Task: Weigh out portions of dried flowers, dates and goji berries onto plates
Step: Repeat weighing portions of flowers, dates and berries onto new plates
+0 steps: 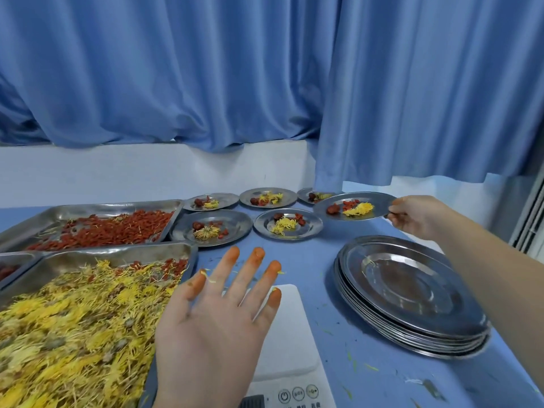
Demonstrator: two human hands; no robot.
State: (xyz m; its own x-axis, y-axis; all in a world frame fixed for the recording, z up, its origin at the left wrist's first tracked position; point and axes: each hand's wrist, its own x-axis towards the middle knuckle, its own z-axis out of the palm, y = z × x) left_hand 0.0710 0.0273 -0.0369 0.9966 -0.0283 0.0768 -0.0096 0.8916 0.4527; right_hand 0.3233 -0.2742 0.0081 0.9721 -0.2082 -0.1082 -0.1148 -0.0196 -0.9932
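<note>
— Where's the filled plate (379, 202)?
— At my one o'clock. My right hand (412, 214) pinches its right rim. My left hand (217, 313) hovers over the scale (290, 334) at six o'clock, fingers spread, holding nothing.
— Orientation?
— Round, no long axis; near level, face up.
— Looks?
— Shiny steel. A date sits at its nine o'clock, with goji berries and a yellow flower beside it.

scale (290, 334) partly hidden by left hand (212, 325), leftmost tray (20, 257) cut off
</note>
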